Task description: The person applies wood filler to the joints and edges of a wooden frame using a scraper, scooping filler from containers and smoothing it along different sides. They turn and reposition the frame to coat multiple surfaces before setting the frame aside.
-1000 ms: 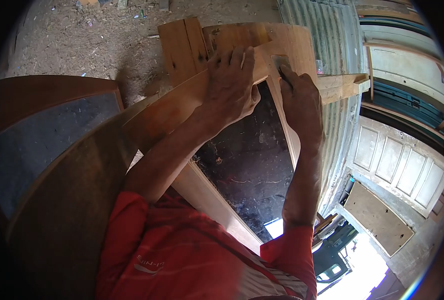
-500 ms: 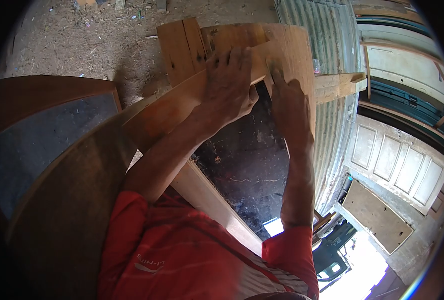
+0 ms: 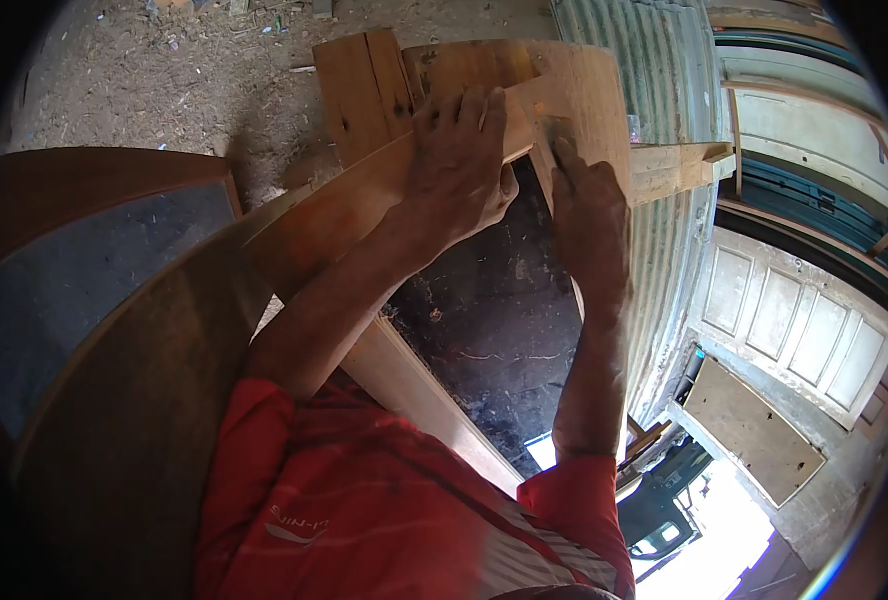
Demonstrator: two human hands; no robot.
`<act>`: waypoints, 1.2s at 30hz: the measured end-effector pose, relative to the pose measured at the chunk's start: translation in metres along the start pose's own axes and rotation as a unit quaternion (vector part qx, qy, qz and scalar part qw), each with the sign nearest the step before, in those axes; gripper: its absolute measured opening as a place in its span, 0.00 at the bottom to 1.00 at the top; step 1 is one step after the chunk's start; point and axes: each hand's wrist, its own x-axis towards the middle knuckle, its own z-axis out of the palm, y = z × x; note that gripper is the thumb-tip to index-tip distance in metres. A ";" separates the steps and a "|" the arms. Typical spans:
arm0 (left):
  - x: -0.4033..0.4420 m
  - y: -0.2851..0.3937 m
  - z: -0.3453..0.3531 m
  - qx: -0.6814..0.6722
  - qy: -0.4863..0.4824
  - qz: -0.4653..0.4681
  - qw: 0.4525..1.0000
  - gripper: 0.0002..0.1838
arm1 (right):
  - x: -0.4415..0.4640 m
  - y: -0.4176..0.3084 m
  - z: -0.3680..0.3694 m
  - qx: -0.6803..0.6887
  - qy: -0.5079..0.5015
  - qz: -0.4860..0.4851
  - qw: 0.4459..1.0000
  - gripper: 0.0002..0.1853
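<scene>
My left hand point(image 3: 454, 165) is closed over a wooden rail point(image 3: 314, 235), fingers across its top face and thumb at the inner edge. A dark, scuffed panel point(image 3: 494, 300) lies inside the rails. My right hand point(image 3: 594, 210) is closed around what looks like a flat scraper point(image 3: 559, 130), its blade against the wood by the corner of the frame. The palm hides its handle. Past the blade lies a wide wooden board point(image 3: 589, 85).
A short wooden block point(image 3: 364, 90) lies beyond my left hand. At left stands a dark framed panel point(image 3: 114, 250). Corrugated metal sheeting point(image 3: 654, 90) runs along the right, with a protruding timber point(image 3: 674, 170) and a white panelled door point(image 3: 794, 320). Litter dots the dirt floor point(image 3: 184, 80).
My right hand has drawn back slightly toward me and to the right, with the scraper's blade showing more clearly. My left hand stays in about the same place on the rail.
</scene>
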 end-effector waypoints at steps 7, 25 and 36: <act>0.004 -0.001 -0.005 0.007 -0.018 -0.001 1.000 0.44 | -0.005 -0.022 -0.009 0.016 -0.014 0.049 0.999 0.21; 0.011 -0.003 -0.005 0.081 -0.080 0.080 0.990 0.41 | -0.129 0.019 0.027 0.301 0.143 0.102 0.937 0.19; 0.005 -0.024 0.020 0.083 -0.045 0.147 0.985 0.42 | -0.443 0.125 0.022 0.400 0.264 0.415 0.773 0.14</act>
